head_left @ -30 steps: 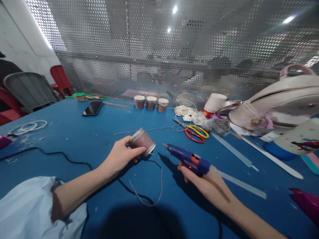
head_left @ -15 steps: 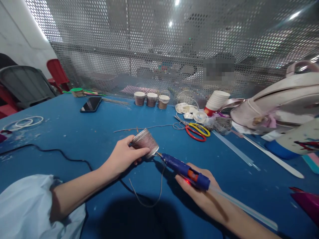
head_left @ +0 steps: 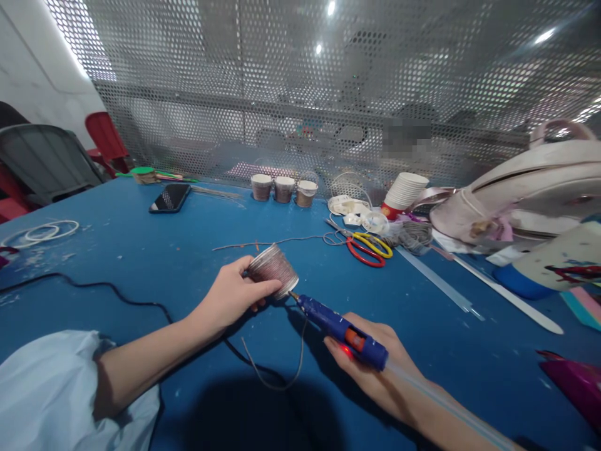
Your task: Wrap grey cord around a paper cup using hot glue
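Over the blue table (head_left: pixel 192 263), mid-frame, the left hand (head_left: pixel 237 289) grips a cord-wrapped paper cup (head_left: pixel 273 270), its cord tail (head_left: pixel 277 389) yet unwound, the right hand (head_left: pixel 370 357) clasping a glue gun (head_left: pixel 323 316) at its edge.

Blue glue gun (head_left: pixel 332 322), orange-marked.

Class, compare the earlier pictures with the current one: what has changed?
The right hand has brought the glue gun left and slightly nearer the person, its nozzle now at the lower edge of the wrapped cup. The left hand has shifted the cup slightly right. Neither hand let go. Phone and scissors stayed put.
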A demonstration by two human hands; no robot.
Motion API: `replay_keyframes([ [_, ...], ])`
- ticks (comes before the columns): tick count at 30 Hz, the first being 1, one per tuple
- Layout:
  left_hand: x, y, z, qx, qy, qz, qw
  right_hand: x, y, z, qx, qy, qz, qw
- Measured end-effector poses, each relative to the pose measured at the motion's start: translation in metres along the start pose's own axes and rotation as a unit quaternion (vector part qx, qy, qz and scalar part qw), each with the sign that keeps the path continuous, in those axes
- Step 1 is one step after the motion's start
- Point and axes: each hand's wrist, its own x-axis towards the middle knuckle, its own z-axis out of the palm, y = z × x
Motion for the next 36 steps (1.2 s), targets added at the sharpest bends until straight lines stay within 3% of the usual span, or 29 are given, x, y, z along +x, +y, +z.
replay_keyframes([
  [18, 0.0015, -0.0025, -0.0007, -0.001, -0.001, 0.009, 1.0, -0.0034, 0.003, 0.0034, -0.015, 0.042, -0.071, 0.997],
  [24, 0.0022, -0.0034, -0.0006, 0.004, 0.002, 0.011, 1.0, -0.0055, 0.007, 0.0025, -0.024, 0.049, -0.044, 0.998],
  [36, -0.0003, -0.0022, -0.001, 0.016, 0.003, 0.016, 1.0, -0.0072, 0.006, 0.0048, -0.012, 0.052, -0.086, 0.995],
])
